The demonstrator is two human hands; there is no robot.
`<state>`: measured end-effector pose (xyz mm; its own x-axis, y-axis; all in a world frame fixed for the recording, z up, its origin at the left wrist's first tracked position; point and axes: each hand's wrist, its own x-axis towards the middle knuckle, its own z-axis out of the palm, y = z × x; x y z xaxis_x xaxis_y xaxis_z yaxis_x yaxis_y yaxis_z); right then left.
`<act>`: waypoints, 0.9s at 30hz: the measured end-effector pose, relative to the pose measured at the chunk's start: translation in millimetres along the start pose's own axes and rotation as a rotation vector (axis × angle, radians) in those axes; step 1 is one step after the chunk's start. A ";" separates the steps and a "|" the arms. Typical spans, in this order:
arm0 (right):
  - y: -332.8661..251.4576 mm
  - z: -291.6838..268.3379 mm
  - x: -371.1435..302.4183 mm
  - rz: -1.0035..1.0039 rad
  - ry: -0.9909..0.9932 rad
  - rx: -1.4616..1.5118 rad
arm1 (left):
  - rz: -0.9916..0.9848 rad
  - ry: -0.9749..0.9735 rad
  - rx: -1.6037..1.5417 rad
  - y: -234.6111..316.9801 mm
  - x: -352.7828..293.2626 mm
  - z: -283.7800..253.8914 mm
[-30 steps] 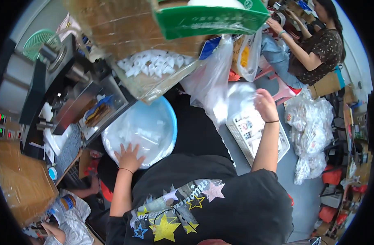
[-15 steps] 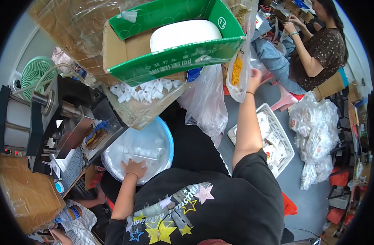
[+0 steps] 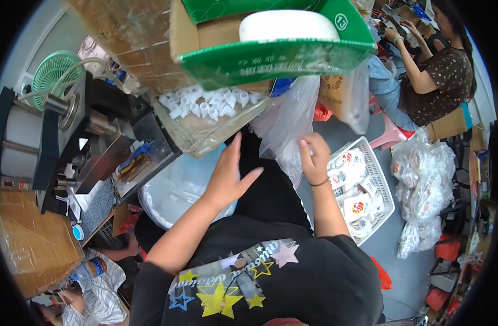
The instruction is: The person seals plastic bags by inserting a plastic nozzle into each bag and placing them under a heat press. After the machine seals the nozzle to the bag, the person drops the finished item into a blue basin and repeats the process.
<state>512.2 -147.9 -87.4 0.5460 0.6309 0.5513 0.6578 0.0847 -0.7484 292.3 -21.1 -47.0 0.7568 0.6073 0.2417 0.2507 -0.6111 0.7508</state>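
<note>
Over the right edge of the plastic-lined blue basin [image 3: 173,198], the left hand [image 3: 230,178] is wide open, thumb spread, holding nothing. The right hand [image 3: 316,160], right of the basin, has half-curled fingers; whether they grip the clear plastic bag [image 3: 287,120] cannot be told. Farther right of the basin sits the white slotted basket [image 3: 382,176].

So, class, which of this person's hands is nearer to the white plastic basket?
The right. The right hand is just left of the white plastic basket; the left hand is farther left, near the tub.
</note>
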 end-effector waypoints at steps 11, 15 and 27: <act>162.7 100.1 -19.8 0.754 -0.354 -0.613 | -0.445 -0.201 -0.901 5.9 15.0 47.1; 116.1 72.0 -16.2 0.878 -0.825 -1.104 | -0.401 -0.210 -0.883 16.4 -8.4 23.3; 196.8 97.0 -22.6 0.338 -0.589 -0.767 | -0.409 -0.362 -0.952 43.8 -16.2 9.6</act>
<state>579.0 -70.8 -282.9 0.5584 0.8267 -0.0682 0.7847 -0.5531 -0.2798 296.9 -62.6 -24.0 0.8940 0.3949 -0.2115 0.0720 0.3392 0.9380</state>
